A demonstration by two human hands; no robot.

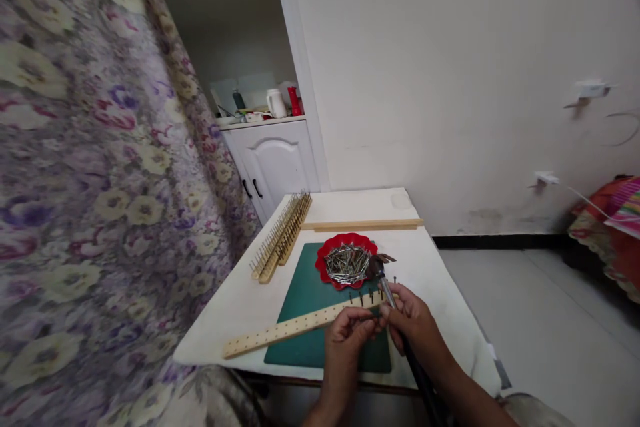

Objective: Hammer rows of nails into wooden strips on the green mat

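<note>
Across the green cutting mat runs a drilled wooden strip, slanting up from the near left of the white-covered table, its right end partly hidden by the right hand. That hand is closed around a claw hammer, its head beside the red scalloped bowl of loose nails. Just on the near side of the strip, the left hand pinches a thin dark piece, apparently a nail, right beside the other hand's fingers; whether either hand touches the wood, I cannot tell. Several upright nails stand in the strip just beyond the fingers
</note>
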